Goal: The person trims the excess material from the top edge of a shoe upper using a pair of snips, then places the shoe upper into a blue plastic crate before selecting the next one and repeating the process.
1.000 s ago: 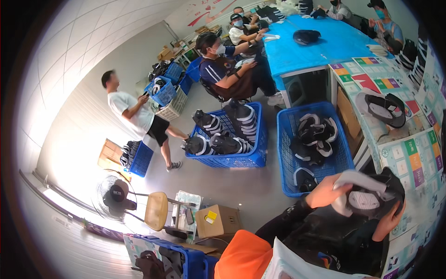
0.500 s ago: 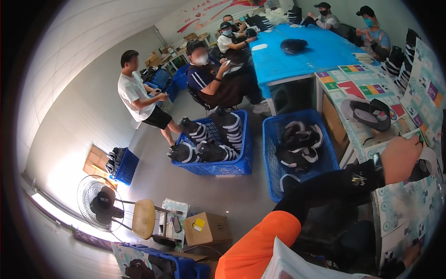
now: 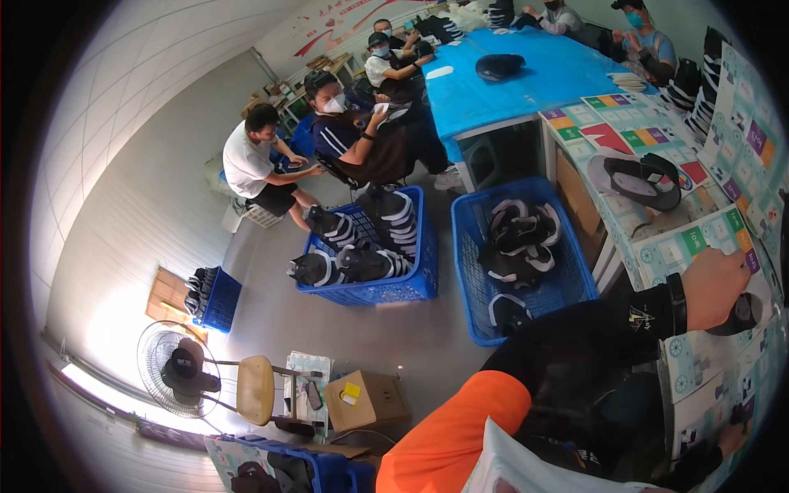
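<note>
While the black cap (image 3: 744, 312) that both hands were gripping a second ago is now settling on the patterned table (image 3: 657, 255), the left hand (image 3: 715, 287) is pressing closed over it; right hand is out of sight.

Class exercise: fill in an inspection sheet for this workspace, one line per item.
Surface: table under a colourful patterned sheet.
Job's things: dark piece by the left hand; larger dark piece further along.
Clutter: blue crates of black-and-white pieces on the floor.
Grips: left hand on the table, grip unclear; right hand barely shows.
Cables: nothing seen.
Surroundings: seated people, fan, cardboard box.
</note>
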Available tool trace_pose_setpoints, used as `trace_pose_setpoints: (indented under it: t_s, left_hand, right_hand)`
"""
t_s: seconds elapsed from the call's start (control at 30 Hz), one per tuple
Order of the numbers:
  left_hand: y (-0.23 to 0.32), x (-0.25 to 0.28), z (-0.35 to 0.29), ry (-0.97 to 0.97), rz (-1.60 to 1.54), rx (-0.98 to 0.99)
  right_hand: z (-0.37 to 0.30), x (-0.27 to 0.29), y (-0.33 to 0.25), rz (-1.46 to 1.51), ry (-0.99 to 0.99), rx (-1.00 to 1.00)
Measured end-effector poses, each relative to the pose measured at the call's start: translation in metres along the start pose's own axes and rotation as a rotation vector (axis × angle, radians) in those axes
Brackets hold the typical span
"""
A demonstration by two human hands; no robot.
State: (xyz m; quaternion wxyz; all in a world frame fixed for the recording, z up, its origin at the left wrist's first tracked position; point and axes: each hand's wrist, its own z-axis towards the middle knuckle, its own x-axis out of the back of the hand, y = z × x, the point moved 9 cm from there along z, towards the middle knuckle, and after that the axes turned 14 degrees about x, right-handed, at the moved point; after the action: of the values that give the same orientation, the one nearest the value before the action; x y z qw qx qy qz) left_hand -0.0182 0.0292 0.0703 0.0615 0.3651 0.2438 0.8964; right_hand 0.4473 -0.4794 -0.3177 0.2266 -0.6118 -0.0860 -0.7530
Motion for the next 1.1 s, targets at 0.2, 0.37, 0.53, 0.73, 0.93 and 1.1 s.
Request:
trace_pose_setpoints:
  t_s: [0.2, 0.37, 0.53, 0.73, 0.93, 1.1]
  left_hand:
    - [-0.007, 0.006, 0.002, 0.034, 0.044, -0.001]
    - [-0.005, 0.014, 0.004, -0.002, -0.015, -0.004]
    - [-0.007, 0.01, 0.004, -0.021, -0.004, 0.01]
    - [-0.005, 0.011, 0.003, 0.004, -0.02, 0.013]
    - [-0.006, 0.011, 0.0, -0.005, -0.029, 0.004]
    - [-0.006, 0.015, -0.003, -0.04, -0.008, 0.0]
  right_hand:
    - [-0.004, 0.026, -0.093, 0.18, -0.192, 0.055]
    - [-0.026, 0.072, -0.113, 0.104, -0.199, 0.034]
    - [-0.031, 0.082, -0.123, 0.102, -0.206, 0.035]
    - [-0.03, 0.089, -0.132, 0.116, -0.215, 0.032]
    - [-0.011, 0.055, -0.077, 0.086, -0.177, -0.075]
    - [-0.019, 0.073, -0.11, 0.05, -0.22, 0.025]
